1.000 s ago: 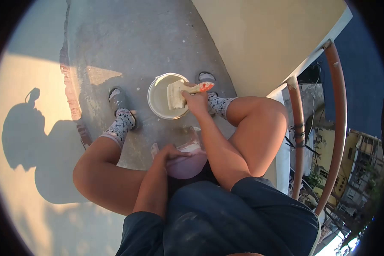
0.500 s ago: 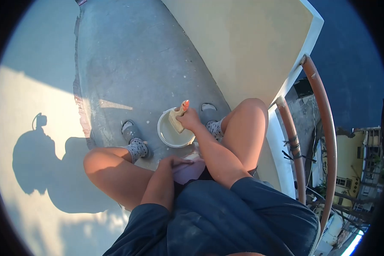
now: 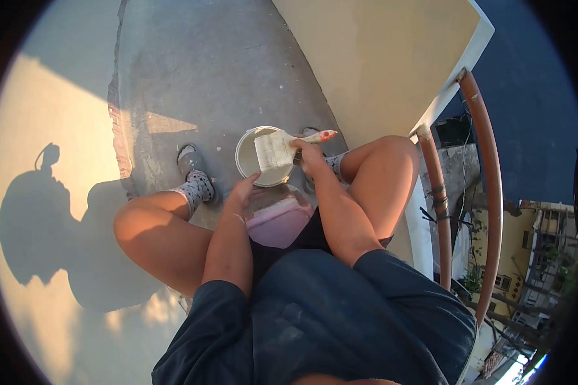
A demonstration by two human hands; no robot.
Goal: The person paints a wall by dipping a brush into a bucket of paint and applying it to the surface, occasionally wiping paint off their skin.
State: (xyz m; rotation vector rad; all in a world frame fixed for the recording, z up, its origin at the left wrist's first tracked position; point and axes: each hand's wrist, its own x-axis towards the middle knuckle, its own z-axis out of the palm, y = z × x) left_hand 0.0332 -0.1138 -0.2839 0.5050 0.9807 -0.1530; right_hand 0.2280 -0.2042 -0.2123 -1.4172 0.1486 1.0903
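A wide paintbrush [image 3: 273, 151] with pale, paint-coated bristles is in my right hand [image 3: 309, 158], whose fingers close around the base of its handle. The handle points right and ends in a red tip. Under the bristles stands a round white bucket [image 3: 243, 142] on the floor between my feet; pale paint is visible inside. At the bucket's near-left rim is my left hand [image 3: 241, 194], with one digit over the edge and the other fingers partly hidden.
A pink surface [image 3: 279, 228] with a pale edge lies between my thighs. Grey concrete floor [image 3: 205, 70] stretches ahead, beside a cream wall [image 3: 379, 58] on the right. Rust-coloured railing pipes [image 3: 488, 167] curve at the right, with buildings far below. A sunlit wall [image 3: 45, 224] carries my shadow.
My left hand has moved from my lap up to the bucket's rim. My right hand has shifted right and turned the brush, so its handle now points right and its bristles lie flatter.
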